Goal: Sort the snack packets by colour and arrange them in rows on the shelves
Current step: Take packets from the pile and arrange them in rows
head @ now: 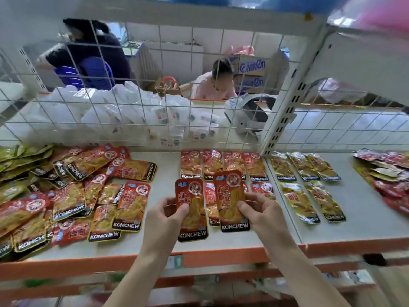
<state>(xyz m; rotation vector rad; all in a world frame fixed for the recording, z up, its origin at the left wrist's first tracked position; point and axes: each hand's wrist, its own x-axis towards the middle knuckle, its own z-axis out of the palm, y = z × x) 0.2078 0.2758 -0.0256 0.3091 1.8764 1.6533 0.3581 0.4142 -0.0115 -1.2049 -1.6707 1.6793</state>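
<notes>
Both held packets are pointing the same way: long axis running from the shelf's front lip toward the wire grid (155, 85), black KONCHEW band nearest the person, round seal farthest. The left hand (168, 214) is pinching one red packet (192, 209) by its left edge, thumb lying across the face and fingers curled behind. The right hand (260, 210) is gripping a second red packet (231, 200) by its right edge in the same fashion, with its top leaning slightly left. Both are hovering over the front row of reds (two packets there are partly hidden beneath them).

Behind, a back row of four red packets (223, 163) is lying side by side on the shelf (166, 171). Right of the upright post (281, 111), yellow packets (303, 167) are sitting three behind and two in front. An unsorted heap (77, 191) of red and green packets is sprawling at the left, and a smaller heap (387, 173) is crowding the far right. Bare shelf is showing between the left heap and the red rows, and along the orange front lip (110, 262).
</notes>
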